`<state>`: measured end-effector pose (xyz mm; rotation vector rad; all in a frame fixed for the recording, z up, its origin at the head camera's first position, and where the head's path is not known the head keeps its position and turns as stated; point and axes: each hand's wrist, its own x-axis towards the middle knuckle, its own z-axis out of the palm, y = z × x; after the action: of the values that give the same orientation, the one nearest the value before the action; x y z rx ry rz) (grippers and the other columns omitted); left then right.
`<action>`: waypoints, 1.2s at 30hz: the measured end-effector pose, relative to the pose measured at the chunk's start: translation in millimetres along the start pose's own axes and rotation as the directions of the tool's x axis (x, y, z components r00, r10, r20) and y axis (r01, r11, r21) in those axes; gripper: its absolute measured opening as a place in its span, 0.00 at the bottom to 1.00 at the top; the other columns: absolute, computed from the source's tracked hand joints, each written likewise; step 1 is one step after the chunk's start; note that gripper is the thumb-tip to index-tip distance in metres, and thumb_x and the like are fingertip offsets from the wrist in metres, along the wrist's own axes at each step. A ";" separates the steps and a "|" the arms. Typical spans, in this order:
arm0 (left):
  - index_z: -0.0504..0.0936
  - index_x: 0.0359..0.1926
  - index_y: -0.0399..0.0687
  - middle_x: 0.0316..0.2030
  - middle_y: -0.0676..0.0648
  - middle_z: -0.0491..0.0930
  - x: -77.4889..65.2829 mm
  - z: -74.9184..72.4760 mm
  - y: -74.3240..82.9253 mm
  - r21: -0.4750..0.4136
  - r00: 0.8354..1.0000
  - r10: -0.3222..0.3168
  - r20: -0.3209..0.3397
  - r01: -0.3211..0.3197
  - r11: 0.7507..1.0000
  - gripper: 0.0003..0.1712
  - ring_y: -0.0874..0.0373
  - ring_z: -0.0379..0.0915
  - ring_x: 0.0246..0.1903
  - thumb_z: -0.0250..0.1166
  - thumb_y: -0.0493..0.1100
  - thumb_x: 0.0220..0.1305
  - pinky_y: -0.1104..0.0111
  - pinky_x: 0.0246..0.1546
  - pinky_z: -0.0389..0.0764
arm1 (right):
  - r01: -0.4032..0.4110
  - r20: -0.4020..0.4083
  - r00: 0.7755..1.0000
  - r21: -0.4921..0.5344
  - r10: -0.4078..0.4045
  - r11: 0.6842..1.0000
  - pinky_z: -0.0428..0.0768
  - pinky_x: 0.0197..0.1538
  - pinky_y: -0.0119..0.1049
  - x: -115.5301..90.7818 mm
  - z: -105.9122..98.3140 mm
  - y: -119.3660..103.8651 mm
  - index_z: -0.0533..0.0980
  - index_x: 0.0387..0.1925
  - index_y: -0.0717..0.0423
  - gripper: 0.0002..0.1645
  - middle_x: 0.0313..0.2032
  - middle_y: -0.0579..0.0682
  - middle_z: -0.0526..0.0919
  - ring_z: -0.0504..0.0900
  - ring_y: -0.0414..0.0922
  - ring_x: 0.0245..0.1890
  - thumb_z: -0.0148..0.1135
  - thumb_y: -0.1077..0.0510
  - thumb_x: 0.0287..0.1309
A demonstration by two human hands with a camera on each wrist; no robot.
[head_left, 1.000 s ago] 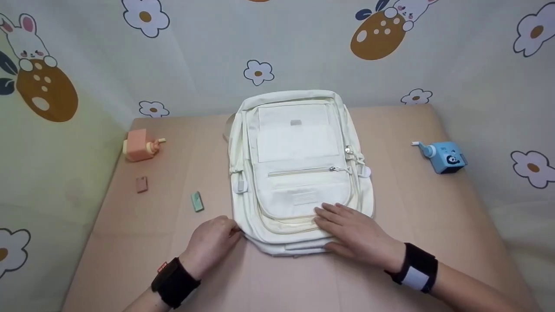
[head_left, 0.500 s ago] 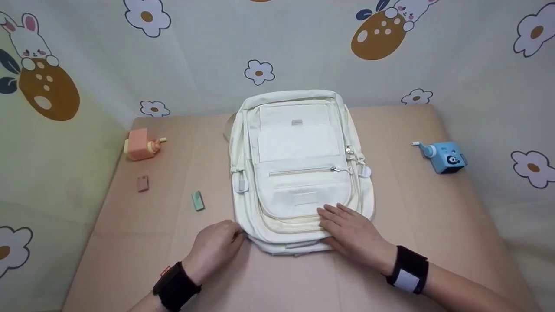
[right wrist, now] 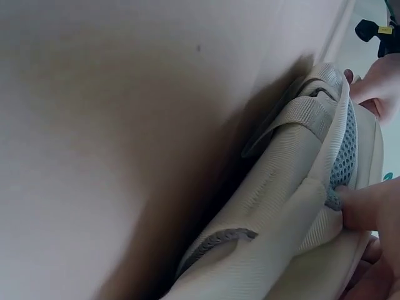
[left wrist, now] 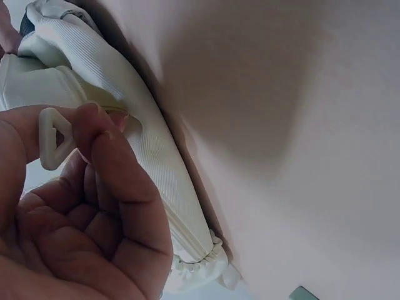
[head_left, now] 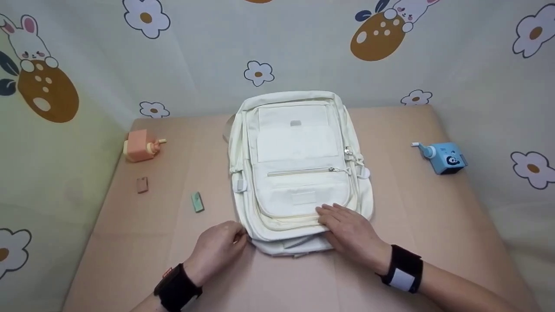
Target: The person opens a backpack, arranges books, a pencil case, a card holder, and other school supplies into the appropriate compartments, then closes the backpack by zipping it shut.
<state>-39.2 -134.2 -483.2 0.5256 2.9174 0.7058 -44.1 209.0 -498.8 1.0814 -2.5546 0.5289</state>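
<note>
A cream-white backpack point(head_left: 299, 143) lies front side up in the middle of the table, its top toward the back wall. At its lower left corner my left hand point(head_left: 219, 251) pinches a white triangular zipper pull point(left wrist: 55, 140) between thumb and forefinger, as the left wrist view shows. My right hand point(head_left: 353, 234) grips the lower right edge of the backpack, fingers over the front panel. Its thumb point(right wrist: 362, 206) presses against grey mesh point(right wrist: 344, 159) on the bottom side in the right wrist view. The zipper's track under the left fingers is mostly hidden.
Left of the backpack lie a green eraser-like block point(head_left: 197, 202) and a brownish-pink block point(head_left: 142, 185). A pink crank pencil sharpener point(head_left: 141, 146) stands at the back left; a blue one point(head_left: 448, 158) stands at the far right. Patterned cloth point(head_left: 208, 47) surrounds the table point(head_left: 420, 186).
My left hand has shifted slightly right along the lower corner. The right hand has moved a little left, and the backpack's lower front edge has risen, showing more of the bottom.
</note>
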 end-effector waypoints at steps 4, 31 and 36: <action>0.80 0.25 0.55 0.21 0.60 0.69 0.6 0.2 -2.4 0.011 0.999 -0.039 -0.005 0.039 0.999 0.10 0.65 0.63 0.21 0.70 0.37 0.60 0.68 0.22 0.67 | -0.022 0.079 0.997 0.008 0.021 1.000 0.73 0.66 0.49 0.2 -3.5 -1.3 0.80 0.44 0.56 0.15 0.57 0.58 0.83 0.80 0.54 0.60 0.73 0.60 0.55; 0.80 0.27 0.53 0.21 0.60 0.69 -9.9 -1.5 12.9 0.070 0.984 0.125 -0.125 -0.117 0.991 0.09 0.67 0.64 0.20 0.72 0.36 0.58 0.70 0.19 0.68 | -0.088 0.137 0.988 0.142 0.069 0.986 0.84 0.41 0.42 61.9 4.4 -25.0 0.82 0.54 0.51 0.15 0.41 0.43 0.88 0.87 0.40 0.41 0.56 0.51 0.75; 0.82 0.29 0.53 0.21 0.62 0.71 -10.8 0.0 31.9 0.003 0.978 0.193 -0.080 -0.193 0.981 0.07 0.70 0.63 0.20 0.71 0.37 0.59 0.73 0.19 0.67 | -0.075 0.162 0.985 0.134 0.052 0.988 0.84 0.41 0.42 65.8 2.3 -27.0 0.82 0.54 0.53 0.15 0.41 0.44 0.88 0.86 0.42 0.40 0.56 0.51 0.76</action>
<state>-19.3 -111.4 -468.4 0.8075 2.9649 0.7726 -68.3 149.9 -467.3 1.1331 -2.7326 0.6730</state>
